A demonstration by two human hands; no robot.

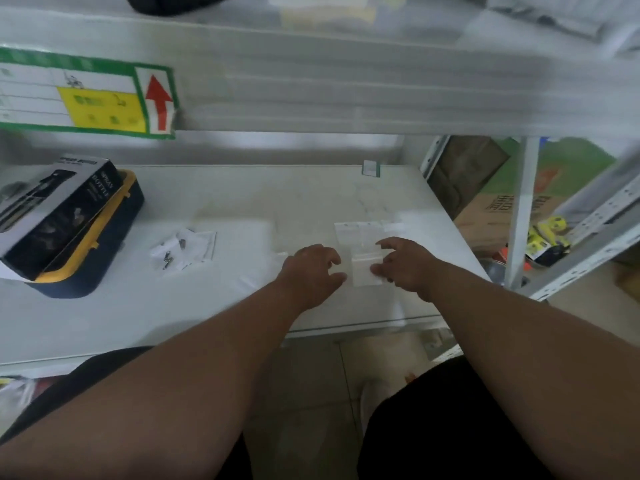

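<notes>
- Small clear zip bag (362, 271): laid flat on white shelf (242, 202), nr front edge, right of centre; contents can't be told (blur).
- Right edge is touched by right hand (405, 268) thumb.
- Far end is met by white paper slip (353, 232).

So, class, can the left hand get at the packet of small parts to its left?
Probably yes: the left hand seems free, and nothing blocks the shelf between it and the packet of small parts.

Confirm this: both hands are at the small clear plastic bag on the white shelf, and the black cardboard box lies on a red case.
Not red: the head view shows the black cardboard box lying on a navy case with a yellow rim.
</notes>
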